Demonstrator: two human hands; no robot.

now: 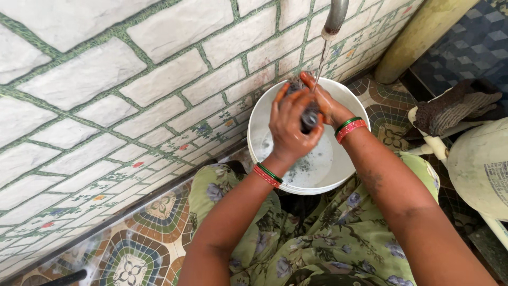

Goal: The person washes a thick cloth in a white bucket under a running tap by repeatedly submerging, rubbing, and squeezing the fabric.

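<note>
Both hands over white bucket | left hand wrapped shut round dark object under tap stream | right hand cupping it behind | I judge rinsing midway; grit visible in the water.

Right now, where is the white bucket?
In the head view, the white bucket sits on the patterned floor against the tiled wall, right of centre, directly under the tap and both hands.
</note>
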